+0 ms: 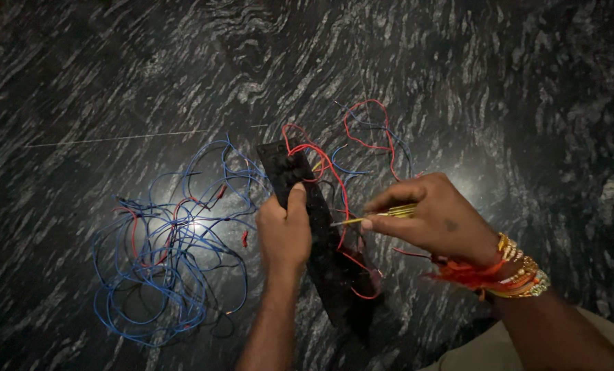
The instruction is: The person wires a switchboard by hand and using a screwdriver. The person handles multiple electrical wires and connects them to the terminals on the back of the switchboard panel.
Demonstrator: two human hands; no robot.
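A long black panel lies slanted on the dark marbled floor. My left hand presses down on it, thumb laid along its upper part. My right hand grips a thin yellow-handled screwdriver whose tip points left at the panel's edge. Red wires loop over the panel and beyond its top, with blue ones among them. My right wrist wears orange threads and gold bangles.
A big tangle of blue wires with a few red strands sprawls on the floor left of the panel. A bright light glare sits within it. A pale cloth edge shows at the bottom right.
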